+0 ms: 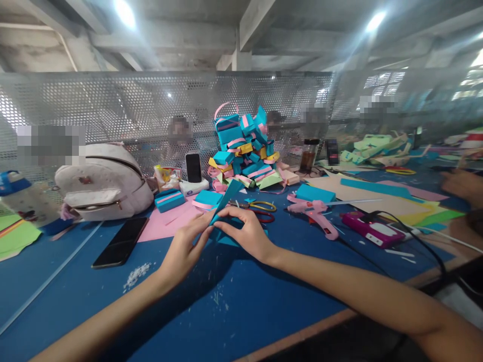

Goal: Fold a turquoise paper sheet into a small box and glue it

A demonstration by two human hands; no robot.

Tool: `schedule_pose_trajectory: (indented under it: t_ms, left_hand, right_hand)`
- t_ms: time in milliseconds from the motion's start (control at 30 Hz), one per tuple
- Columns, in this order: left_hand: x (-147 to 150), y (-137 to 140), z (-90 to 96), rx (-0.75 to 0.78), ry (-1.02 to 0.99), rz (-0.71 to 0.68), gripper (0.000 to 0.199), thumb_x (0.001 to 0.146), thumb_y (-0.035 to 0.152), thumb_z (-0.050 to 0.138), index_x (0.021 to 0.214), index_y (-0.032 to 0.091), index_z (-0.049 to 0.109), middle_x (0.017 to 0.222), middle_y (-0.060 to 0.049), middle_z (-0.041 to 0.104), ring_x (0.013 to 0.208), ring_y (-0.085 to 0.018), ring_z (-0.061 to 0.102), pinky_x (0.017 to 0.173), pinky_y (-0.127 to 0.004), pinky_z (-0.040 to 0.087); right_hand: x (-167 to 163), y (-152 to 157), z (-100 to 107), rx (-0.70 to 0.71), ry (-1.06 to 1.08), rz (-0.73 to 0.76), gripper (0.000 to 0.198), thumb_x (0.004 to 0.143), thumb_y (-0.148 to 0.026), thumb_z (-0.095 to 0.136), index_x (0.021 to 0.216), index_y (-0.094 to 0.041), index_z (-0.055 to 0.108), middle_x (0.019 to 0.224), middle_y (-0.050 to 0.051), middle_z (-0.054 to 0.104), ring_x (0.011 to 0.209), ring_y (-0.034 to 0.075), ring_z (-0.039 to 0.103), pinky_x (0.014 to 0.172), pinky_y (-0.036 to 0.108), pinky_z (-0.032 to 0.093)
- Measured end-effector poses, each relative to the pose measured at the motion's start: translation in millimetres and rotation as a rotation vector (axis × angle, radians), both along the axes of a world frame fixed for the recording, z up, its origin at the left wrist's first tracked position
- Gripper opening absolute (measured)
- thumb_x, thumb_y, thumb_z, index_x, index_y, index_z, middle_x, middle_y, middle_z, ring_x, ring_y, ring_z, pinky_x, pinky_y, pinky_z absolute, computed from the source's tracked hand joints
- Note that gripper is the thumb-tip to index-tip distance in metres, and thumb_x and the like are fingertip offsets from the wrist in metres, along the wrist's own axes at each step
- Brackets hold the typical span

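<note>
Between my hands is a folded piece of blue paper [231, 193], raised a little over the blue table, one strip of it sticking up. My left hand [188, 244] pinches its left side with thumb and fingers. From the right, my right hand [247, 231] grips the same paper, thumb and fingertips close to the left ones. Just behind the hands lie scissors with yellow handles [262, 206], partly hidden, and a red-handled pair [265, 216]. A pink glue gun [317, 213] rests to the right, its nozzle facing left.
A pile of blue, pink and yellow paper boxes [245, 151] stands behind. Left are a black phone [121, 242], a white backpack [107, 183] and a bottle [35, 203]. Right are a purple power bank [372, 229] with cables, paper sheets [358, 191] and another person's hand [462, 183].
</note>
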State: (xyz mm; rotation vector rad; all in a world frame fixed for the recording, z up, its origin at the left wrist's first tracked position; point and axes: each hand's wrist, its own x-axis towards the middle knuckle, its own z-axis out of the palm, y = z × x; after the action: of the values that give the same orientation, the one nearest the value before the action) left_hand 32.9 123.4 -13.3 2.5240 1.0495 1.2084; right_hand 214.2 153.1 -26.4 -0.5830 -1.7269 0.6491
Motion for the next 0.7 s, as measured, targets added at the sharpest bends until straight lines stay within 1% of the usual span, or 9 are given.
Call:
schedule_pose_trajectory:
  t_ms: [133,200,300,433,533,633,700]
  left_hand:
    - [-4.5,3.1,7.4,0.129,0.201,-0.007,0.037,0.100,0.024,0.042,0.133,0.023,0.057,0.136,-0.010,0.062,0.127,-0.026,0.057,0.112,-0.051,0.040]
    - [-6.4,4.4,10.5,0.181,0.321,0.019,0.037,0.100,0.023,0.039,0.133,0.021,0.056,0.137,-0.011,0.061,0.129,-0.026,0.056,0.115,-0.053,0.035]
    - [-7.8,5.3,12.7,0.238,0.440,0.061,0.036,0.100,0.022,0.036,0.129,0.017,0.057,0.134,-0.014,0.063,0.129,-0.026,0.056,0.116,-0.055,0.032]
    - [-8.4,5.8,12.3,0.287,0.522,0.064,0.036,0.100,0.020,0.033,0.128,0.014,0.055,0.133,-0.014,0.063,0.127,-0.026,0.057,0.117,-0.055,0.031]
    - [-9.6,7.2,12.3,0.282,0.559,0.036,0.034,0.100,0.019,0.032,0.124,0.013,0.055,0.130,-0.015,0.064,0.124,-0.025,0.058,0.117,-0.054,0.031]
    - [-10.7,8.9,12.9,0.274,0.603,0.008,0.031,0.100,0.019,0.031,0.112,0.012,0.059,0.120,-0.016,0.067,0.117,-0.024,0.061,0.117,-0.053,0.031]
    - [-10.7,9.3,13.8,0.282,0.623,0.003,0.030,0.100,0.020,0.032,0.102,0.013,0.061,0.110,-0.014,0.069,0.109,-0.023,0.064,0.116,-0.054,0.032]
  right_hand:
    - [1.2,-0.5,-0.6,0.067,-0.060,-0.016,0.009,0.088,-0.030,0.066,0.092,-0.021,0.067,0.092,0.003,0.072,0.088,0.019,0.067,0.085,0.032,0.052]
    - [2.1,-1.5,-0.2,0.117,-0.123,-0.028,0.008,0.092,-0.028,0.063,0.094,-0.021,0.066,0.095,0.003,0.071,0.091,0.019,0.065,0.086,0.032,0.050]
    - [3.5,-3.3,0.2,0.186,-0.227,-0.047,0.009,0.096,-0.027,0.056,0.095,-0.021,0.063,0.095,0.004,0.068,0.094,0.019,0.062,0.085,0.031,0.047]
    - [4.6,-4.3,-0.1,0.241,-0.285,-0.057,0.010,0.099,-0.027,0.052,0.095,-0.022,0.060,0.093,0.004,0.065,0.092,0.019,0.059,0.082,0.031,0.046]
    - [5.1,-4.1,-0.4,0.266,-0.306,-0.059,0.012,0.099,-0.027,0.050,0.094,-0.022,0.059,0.092,0.004,0.065,0.090,0.019,0.059,0.081,0.030,0.045]
    - [5.6,-3.8,-0.7,0.296,-0.348,-0.063,0.014,0.100,-0.027,0.048,0.093,-0.022,0.059,0.090,0.004,0.065,0.086,0.018,0.058,0.080,0.031,0.043]
    - [5.9,-3.7,-0.7,0.327,-0.386,-0.076,0.016,0.101,-0.027,0.047,0.092,-0.021,0.059,0.088,0.004,0.064,0.084,0.018,0.056,0.080,0.031,0.042]
